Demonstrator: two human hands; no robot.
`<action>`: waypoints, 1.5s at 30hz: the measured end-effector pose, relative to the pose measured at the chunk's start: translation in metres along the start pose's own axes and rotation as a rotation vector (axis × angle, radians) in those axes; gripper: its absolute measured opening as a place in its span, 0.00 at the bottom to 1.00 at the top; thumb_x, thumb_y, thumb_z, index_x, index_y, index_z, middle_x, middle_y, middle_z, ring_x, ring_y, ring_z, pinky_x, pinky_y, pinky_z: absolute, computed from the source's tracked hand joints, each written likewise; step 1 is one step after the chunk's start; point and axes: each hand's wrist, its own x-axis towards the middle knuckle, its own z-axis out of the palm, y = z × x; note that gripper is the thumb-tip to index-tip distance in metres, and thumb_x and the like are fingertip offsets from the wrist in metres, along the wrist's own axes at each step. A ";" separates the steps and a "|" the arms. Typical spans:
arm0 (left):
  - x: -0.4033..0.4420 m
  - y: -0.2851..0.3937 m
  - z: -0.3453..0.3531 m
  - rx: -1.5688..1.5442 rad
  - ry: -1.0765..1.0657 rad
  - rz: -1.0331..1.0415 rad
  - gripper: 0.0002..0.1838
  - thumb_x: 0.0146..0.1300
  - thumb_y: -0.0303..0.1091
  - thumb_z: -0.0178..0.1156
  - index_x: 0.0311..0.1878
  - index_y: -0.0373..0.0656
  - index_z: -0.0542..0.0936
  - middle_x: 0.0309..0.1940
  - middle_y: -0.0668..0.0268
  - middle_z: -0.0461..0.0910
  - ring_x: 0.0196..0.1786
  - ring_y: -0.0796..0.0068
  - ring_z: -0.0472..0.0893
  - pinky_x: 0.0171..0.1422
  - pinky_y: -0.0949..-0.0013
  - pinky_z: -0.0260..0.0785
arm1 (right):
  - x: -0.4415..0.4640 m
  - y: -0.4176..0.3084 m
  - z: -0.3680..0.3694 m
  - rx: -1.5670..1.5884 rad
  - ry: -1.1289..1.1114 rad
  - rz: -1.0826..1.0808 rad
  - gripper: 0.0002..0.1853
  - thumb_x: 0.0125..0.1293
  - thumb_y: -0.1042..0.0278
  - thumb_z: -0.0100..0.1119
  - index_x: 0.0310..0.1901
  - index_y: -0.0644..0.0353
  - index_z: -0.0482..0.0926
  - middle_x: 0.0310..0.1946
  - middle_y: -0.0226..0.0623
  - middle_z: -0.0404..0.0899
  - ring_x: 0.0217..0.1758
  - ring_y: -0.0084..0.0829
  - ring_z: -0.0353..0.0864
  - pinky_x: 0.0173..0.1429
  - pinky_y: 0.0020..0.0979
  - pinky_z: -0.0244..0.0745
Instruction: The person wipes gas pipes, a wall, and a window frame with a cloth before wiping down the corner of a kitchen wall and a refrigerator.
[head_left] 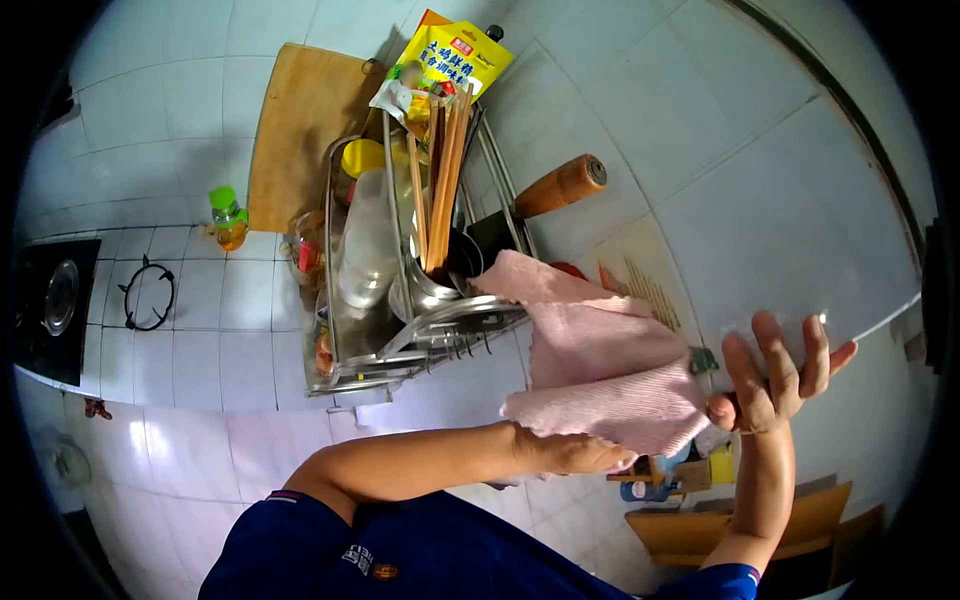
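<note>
A pink ribbed cloth (610, 355) hangs in front of the metal rack, its upper corner touching the rack's end. My left hand (575, 453) is under the cloth's lower edge, closed on it, with the fingers partly covered by the fabric. To the right of the cloth, my right hand (775, 385) is raised with its fingers spread and nothing in it. Behind that hand lies the pale tiled wall (800, 220).
The metal rack (450, 325) holds wooden chopsticks (450, 180), a clear container (368, 240) and a knife handle (562, 187). Around it are a yellow packet (455, 60), a cutting board (300, 140), a green-capped bottle (229, 220) and a stove (58, 305).
</note>
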 end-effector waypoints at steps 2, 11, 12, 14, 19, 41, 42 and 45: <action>0.014 -0.005 -0.002 0.039 0.011 0.059 0.19 0.76 0.41 0.50 0.62 0.41 0.76 0.43 0.52 0.78 0.42 0.55 0.82 0.41 0.57 0.77 | 0.001 -0.001 -0.004 -0.029 -0.020 -0.002 0.32 0.77 0.36 0.32 0.39 0.45 0.87 0.50 0.34 0.84 0.74 0.46 0.66 0.84 0.60 0.33; 0.052 -0.019 0.014 0.050 0.019 0.235 0.20 0.76 0.41 0.51 0.63 0.41 0.75 0.46 0.53 0.78 0.47 0.56 0.81 0.47 0.57 0.75 | -0.004 -0.018 -0.059 -0.222 -0.530 0.141 0.32 0.61 0.55 0.69 0.61 0.17 0.63 0.63 0.15 0.68 0.79 0.41 0.51 0.84 0.63 0.28; 0.049 -0.018 0.016 0.029 0.013 0.237 0.20 0.76 0.42 0.51 0.63 0.41 0.75 0.47 0.53 0.78 0.48 0.57 0.81 0.48 0.58 0.75 | -0.002 -0.013 -0.055 -0.262 -0.488 0.044 0.28 0.63 0.54 0.68 0.61 0.21 0.65 0.63 0.18 0.68 0.79 0.42 0.53 0.84 0.64 0.31; 0.043 -0.018 0.019 -0.006 0.002 0.242 0.20 0.76 0.42 0.51 0.63 0.41 0.75 0.48 0.53 0.77 0.49 0.57 0.81 0.49 0.58 0.75 | -0.004 0.002 -0.026 -0.280 -0.281 -0.092 0.23 0.65 0.56 0.66 0.59 0.28 0.67 0.61 0.23 0.69 0.77 0.46 0.56 0.82 0.66 0.38; 0.040 -0.016 0.022 -0.050 -0.028 0.268 0.20 0.75 0.42 0.51 0.64 0.41 0.75 0.50 0.54 0.77 0.52 0.58 0.80 0.52 0.58 0.74 | 0.002 0.010 -0.003 -0.269 -0.051 -0.187 0.18 0.65 0.57 0.65 0.53 0.33 0.69 0.58 0.26 0.70 0.76 0.49 0.57 0.82 0.68 0.39; 0.043 0.007 -0.047 1.329 -0.205 0.646 0.22 0.74 0.43 0.52 0.66 0.42 0.74 0.59 0.55 0.77 0.64 0.61 0.77 0.67 0.59 0.72 | -0.009 -0.011 0.005 0.101 0.017 -0.067 0.24 0.67 0.31 0.48 0.64 0.18 0.69 0.54 0.15 0.80 0.69 0.32 0.67 0.84 0.58 0.18; 0.043 0.017 -0.050 0.936 -0.285 0.369 0.22 0.73 0.40 0.54 0.66 0.41 0.73 0.60 0.54 0.76 0.63 0.57 0.77 0.67 0.57 0.71 | -0.002 -0.014 0.013 0.111 0.087 -0.059 0.19 0.68 0.37 0.52 0.60 0.20 0.73 0.49 0.14 0.83 0.64 0.30 0.71 0.84 0.57 0.19; 0.042 0.047 -0.068 -0.108 -0.153 -0.116 0.23 0.71 0.36 0.57 0.66 0.40 0.71 0.61 0.50 0.74 0.62 0.49 0.76 0.67 0.51 0.68 | 0.006 -0.023 0.006 0.164 0.118 -0.029 0.11 0.67 0.46 0.53 0.44 0.26 0.86 0.38 0.12 0.84 0.55 0.27 0.75 0.83 0.57 0.20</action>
